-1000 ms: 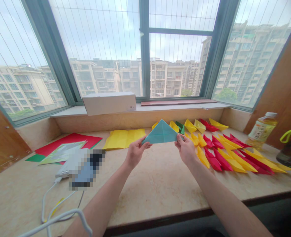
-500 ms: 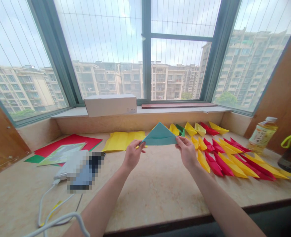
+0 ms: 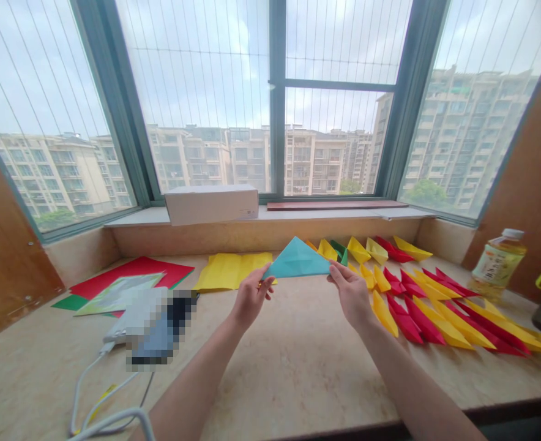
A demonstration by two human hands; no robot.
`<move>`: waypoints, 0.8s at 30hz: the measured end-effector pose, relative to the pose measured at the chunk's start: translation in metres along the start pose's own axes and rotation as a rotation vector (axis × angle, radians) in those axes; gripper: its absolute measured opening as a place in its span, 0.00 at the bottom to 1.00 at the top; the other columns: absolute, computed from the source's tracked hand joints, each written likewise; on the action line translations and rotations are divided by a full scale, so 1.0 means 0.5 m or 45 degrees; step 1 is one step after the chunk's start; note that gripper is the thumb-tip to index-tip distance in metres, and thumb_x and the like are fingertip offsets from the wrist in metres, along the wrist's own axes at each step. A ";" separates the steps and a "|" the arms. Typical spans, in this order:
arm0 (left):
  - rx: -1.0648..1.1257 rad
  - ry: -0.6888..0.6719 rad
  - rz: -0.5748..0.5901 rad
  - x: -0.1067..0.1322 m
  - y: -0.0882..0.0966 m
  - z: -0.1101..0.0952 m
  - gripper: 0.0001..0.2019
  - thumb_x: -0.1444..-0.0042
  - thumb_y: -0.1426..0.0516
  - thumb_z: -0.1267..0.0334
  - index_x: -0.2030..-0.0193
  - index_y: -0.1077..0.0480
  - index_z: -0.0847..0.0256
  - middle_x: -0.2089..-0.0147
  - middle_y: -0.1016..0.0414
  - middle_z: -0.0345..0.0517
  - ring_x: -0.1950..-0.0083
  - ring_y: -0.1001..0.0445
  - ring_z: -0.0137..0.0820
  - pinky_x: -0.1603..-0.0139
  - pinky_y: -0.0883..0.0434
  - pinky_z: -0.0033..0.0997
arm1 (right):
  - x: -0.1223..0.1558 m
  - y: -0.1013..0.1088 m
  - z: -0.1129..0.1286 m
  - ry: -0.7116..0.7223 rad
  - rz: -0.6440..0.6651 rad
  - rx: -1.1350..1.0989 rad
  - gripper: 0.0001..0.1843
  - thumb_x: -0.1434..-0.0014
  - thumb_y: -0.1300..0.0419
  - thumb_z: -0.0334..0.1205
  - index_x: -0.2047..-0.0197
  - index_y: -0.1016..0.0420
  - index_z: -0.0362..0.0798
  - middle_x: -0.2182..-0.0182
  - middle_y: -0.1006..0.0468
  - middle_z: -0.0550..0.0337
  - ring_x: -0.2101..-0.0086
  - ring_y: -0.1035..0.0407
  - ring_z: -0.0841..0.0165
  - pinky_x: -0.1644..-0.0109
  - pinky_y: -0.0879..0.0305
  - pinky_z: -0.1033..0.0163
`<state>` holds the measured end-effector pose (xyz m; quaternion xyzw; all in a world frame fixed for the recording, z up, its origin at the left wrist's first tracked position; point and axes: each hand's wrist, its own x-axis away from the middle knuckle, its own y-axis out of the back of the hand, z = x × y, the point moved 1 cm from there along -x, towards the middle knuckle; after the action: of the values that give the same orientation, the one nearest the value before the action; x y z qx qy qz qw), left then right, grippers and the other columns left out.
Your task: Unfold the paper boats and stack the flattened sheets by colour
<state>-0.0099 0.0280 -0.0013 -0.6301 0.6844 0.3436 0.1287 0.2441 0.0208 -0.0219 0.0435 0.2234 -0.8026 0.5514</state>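
Note:
A light blue folded paper triangle (image 3: 299, 258) is held up above the counter, its point toward the window. My left hand (image 3: 252, 295) pinches its left corner between thumb and fingers. At the opposite corner, my right hand (image 3: 347, 289) grips the paper the same way. Behind and to the left of the triangle lies a creased yellow paper sheet (image 3: 231, 271). Several folded paper boats, among them a yellow one (image 3: 384, 313) and a red one (image 3: 403, 318), stand in rows to the right of my right hand.
Red paper sheets (image 3: 133, 274), a blurred phone (image 3: 160, 337) and white cables (image 3: 80, 380) lie on the left of the counter (image 3: 293, 361). A drink bottle (image 3: 499, 263) stands at the right. On the window ledge rests a white box (image 3: 212, 205).
The paper triangle has tilted, so its face now shows a lighter blue and the strip along its bottom edge no longer shows. Both hands keep their hold. The view has shifted slightly.

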 end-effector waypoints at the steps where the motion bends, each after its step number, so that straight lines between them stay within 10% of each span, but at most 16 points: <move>1: -0.001 -0.001 0.015 -0.001 -0.001 0.003 0.22 0.38 0.45 0.52 0.42 0.30 0.65 0.64 0.27 0.45 0.71 0.27 0.27 0.77 0.26 0.25 | 0.002 -0.001 0.001 0.000 0.037 0.035 0.28 0.50 0.30 0.53 0.49 0.20 0.46 0.63 0.18 0.55 0.66 0.27 0.67 0.57 0.30 0.58; 24: -0.219 0.258 0.009 0.005 0.000 0.020 0.17 0.35 0.55 0.55 0.57 0.29 0.63 0.61 0.19 0.50 0.74 0.24 0.29 0.77 0.29 0.26 | 0.028 -0.012 0.012 0.276 -0.055 0.336 0.19 0.47 0.34 0.49 0.57 0.18 0.44 0.68 0.16 0.52 0.69 0.21 0.60 0.62 0.25 0.56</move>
<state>-0.0130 0.0322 -0.0102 -0.6679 0.6641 0.3361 0.0034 0.2342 0.0079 -0.0193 0.1968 0.1752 -0.8273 0.4962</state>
